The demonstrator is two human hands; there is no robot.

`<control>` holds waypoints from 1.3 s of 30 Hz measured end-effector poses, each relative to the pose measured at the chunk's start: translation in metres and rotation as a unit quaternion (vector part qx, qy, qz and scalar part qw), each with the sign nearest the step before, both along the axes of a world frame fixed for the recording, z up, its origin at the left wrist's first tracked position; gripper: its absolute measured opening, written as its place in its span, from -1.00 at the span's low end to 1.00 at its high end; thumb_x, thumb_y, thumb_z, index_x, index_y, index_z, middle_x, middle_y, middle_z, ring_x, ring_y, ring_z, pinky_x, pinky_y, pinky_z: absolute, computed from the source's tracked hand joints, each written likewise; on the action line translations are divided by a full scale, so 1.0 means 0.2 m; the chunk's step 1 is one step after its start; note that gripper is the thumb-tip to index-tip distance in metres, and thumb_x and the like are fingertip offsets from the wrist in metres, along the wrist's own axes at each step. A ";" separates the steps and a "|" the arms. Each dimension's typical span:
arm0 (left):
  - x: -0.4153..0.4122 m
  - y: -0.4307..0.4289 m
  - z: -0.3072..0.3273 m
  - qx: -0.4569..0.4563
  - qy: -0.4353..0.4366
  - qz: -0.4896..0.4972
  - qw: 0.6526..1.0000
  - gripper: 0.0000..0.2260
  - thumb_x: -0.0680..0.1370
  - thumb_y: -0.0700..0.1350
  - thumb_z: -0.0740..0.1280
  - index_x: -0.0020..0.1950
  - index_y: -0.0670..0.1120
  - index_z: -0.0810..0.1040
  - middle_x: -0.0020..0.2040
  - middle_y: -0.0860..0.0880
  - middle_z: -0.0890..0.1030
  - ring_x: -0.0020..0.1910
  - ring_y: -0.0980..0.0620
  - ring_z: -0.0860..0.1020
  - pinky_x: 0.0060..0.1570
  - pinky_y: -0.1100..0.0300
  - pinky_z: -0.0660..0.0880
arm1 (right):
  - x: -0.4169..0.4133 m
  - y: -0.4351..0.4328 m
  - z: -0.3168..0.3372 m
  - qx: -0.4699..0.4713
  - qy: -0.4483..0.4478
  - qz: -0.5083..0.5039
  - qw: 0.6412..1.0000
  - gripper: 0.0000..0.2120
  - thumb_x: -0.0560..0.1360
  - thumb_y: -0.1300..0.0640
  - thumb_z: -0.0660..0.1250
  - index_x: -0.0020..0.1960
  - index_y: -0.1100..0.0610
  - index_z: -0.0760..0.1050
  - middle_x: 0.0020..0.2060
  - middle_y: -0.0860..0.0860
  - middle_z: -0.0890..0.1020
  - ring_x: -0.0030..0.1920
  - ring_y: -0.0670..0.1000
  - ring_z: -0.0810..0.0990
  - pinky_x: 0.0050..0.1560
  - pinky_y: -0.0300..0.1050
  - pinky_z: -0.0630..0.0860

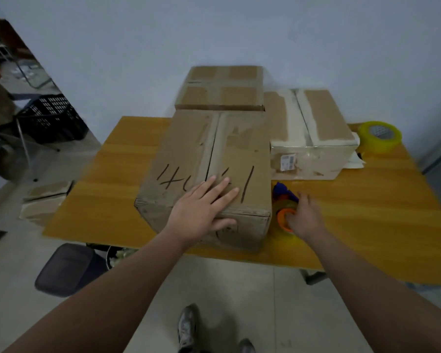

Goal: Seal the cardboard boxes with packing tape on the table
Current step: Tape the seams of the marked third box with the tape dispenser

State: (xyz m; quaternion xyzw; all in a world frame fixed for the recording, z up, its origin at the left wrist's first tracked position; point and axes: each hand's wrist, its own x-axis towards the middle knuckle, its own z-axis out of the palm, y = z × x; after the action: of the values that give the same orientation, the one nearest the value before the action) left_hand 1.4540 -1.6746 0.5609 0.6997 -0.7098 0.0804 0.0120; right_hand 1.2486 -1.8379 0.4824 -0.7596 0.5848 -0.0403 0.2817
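A large cardboard box [189, 154] with black handwriting stands at the near middle of the yellow table [367, 212]. Its top flaps meet at a centre seam. My left hand [204, 210] lies flat on its near top edge, fingers straight, thumb over the front face. Just right of the box lies a tape dispenser [283, 200] with a blue handle, an orange core and a clear tape roll. My right hand [306, 217] is on it, fingers curled around the roll. Two taped boxes stand behind: one [222, 87] at the back, another [308, 133] to the right.
A spare yellowish tape roll [379, 136] sits at the table's far right, white papers [354, 161] beside it. A dark stool [66, 268] stands by the near left corner. Flattened cardboard [46, 200] lies on the floor at left, with a black crate [51, 115] beyond. A wall rises behind.
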 end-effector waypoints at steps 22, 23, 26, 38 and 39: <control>0.02 -0.06 -0.06 -0.003 0.072 0.028 0.997 -0.39 0.53 0.32 -0.14 0.47 0.07 0.28 0.47 0.03 0.30 0.45 0.01 0.22 0.36 0.05 0.17 | -0.17 0.01 0.08 -0.040 -0.196 -0.080 0.976 -0.21 0.29 0.25 0.54 0.38 0.03 0.21 0.05 -0.03 0.47 -0.02 0.04 0.49 -0.18 -0.07 0.48; 0.02 -0.06 -0.04 0.009 0.097 0.034 0.995 -0.38 0.54 0.32 -0.22 0.48 0.11 0.23 0.49 0.08 0.24 0.47 0.04 0.14 0.38 0.08 0.09 | -0.17 0.02 0.18 -0.082 -0.189 -0.059 0.977 -0.18 0.29 0.22 0.53 0.43 0.01 0.20 0.08 -0.04 0.48 0.02 0.04 0.49 -0.11 -0.02 0.50; 0.02 -0.07 0.04 0.032 0.212 0.047 0.976 -0.34 0.50 0.33 -0.31 0.45 0.16 0.29 0.49 0.15 0.23 0.46 0.09 0.12 0.38 0.05 0.07 | -0.18 0.08 0.49 -0.186 -0.207 0.001 0.960 -0.22 0.28 0.09 0.50 0.41 -0.08 0.23 0.04 -0.12 0.51 0.04 0.06 0.52 -0.09 -0.01 0.53; 0.18 -0.01 0.70 0.120 0.742 0.127 0.647 -0.30 0.40 0.44 0.11 0.00 -0.18 0.56 -0.25 -0.05 0.67 -0.33 0.06 0.61 -0.35 0.22 0.51 | 0.20 0.46 0.99 -0.222 -0.181 0.214 0.934 -0.15 0.29 0.08 0.47 0.39 -0.30 0.07 0.09 -0.11 0.46 -0.07 -0.19 0.53 -0.24 -0.31 0.44; 0.21 0.02 0.70 0.110 0.741 0.130 0.650 -0.41 0.47 0.35 0.17 -0.04 -0.19 0.56 -0.30 -0.05 0.64 -0.39 0.08 0.57 -0.40 0.25 0.49 | 0.23 0.48 0.99 -0.224 -0.176 0.220 0.933 -0.15 0.29 0.08 0.47 0.39 -0.31 0.06 0.13 -0.08 0.46 -0.04 -0.12 0.54 -0.19 -0.19 0.51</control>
State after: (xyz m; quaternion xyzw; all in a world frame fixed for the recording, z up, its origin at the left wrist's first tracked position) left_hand 1.4956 -1.6709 0.7008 0.6079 -0.3701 -0.5426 0.4462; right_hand 1.2945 -1.7416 0.6803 -0.8935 0.3199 -0.2400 0.2044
